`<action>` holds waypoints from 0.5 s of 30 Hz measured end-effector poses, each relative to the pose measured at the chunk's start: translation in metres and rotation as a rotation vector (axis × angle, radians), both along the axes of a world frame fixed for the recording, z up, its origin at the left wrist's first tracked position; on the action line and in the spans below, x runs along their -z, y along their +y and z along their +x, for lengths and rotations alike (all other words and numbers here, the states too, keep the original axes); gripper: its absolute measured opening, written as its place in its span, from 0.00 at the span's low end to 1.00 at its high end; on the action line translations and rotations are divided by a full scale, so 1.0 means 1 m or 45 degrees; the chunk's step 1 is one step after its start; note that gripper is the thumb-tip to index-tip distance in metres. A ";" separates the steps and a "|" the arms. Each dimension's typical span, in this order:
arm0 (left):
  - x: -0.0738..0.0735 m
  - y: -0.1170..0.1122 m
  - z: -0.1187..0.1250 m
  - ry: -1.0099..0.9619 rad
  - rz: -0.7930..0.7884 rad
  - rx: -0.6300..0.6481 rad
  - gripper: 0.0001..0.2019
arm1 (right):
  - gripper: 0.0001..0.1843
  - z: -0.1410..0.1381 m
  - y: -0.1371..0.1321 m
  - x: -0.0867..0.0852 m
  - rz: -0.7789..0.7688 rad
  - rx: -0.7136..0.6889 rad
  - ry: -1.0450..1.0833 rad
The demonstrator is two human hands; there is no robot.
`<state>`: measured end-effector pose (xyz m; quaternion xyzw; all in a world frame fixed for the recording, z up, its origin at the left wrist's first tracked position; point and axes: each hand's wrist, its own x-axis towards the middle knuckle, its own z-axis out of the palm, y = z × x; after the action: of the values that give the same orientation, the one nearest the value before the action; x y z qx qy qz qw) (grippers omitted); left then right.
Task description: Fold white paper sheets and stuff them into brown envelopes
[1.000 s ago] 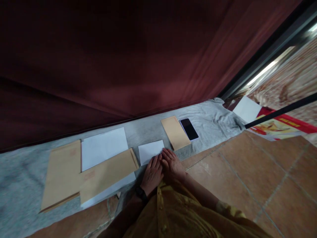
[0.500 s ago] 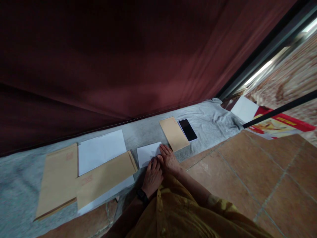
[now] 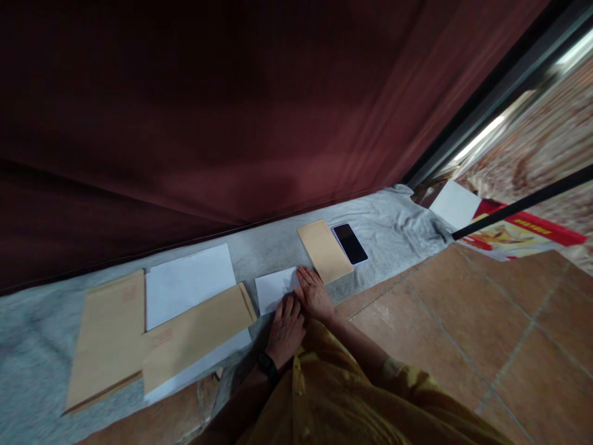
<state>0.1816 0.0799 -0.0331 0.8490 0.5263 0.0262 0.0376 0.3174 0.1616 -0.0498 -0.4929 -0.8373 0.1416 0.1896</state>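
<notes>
A small folded white sheet [image 3: 273, 288] lies on a grey cloth [image 3: 37, 334] spread along the floor. My left hand [image 3: 286, 327] rests flat on the sheet's near edge, fingers stretched out. Beside it my right hand [image 3: 313, 292] presses flat on the sheet's right edge, fingers together and extended. Just right of the sheet lies a small brown envelope [image 3: 324, 250], and a black phone [image 3: 350, 243] sits next to it.
Two large brown envelopes [image 3: 109, 337] [image 3: 199, 330] and white sheets [image 3: 189, 281] lie left on the cloth. A dark red curtain [image 3: 208, 111] hangs behind. Tiled floor [image 3: 463, 321] spreads right, with a white paper [image 3: 454, 204], a red printed sheet [image 3: 519, 235] and a black pole [image 3: 523, 201].
My right hand has slid forward along the right edge of the small white sheet, while my left hand has drawn slightly back toward me.
</notes>
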 end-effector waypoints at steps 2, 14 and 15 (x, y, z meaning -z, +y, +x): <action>0.003 -0.002 0.000 0.004 0.015 -0.002 0.21 | 0.27 0.005 -0.006 0.000 0.001 -0.027 -0.007; 0.015 -0.014 -0.014 -0.115 0.133 -0.037 0.32 | 0.23 0.018 -0.034 0.001 0.031 -0.038 -0.036; 0.016 -0.016 -0.017 -0.118 0.152 -0.051 0.32 | 0.23 0.016 -0.034 0.001 0.038 -0.018 -0.025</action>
<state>0.1650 0.0641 -0.0494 0.8370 0.5383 0.0975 0.0108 0.3336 0.1275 -0.0511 -0.4853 -0.8447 0.1254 0.1877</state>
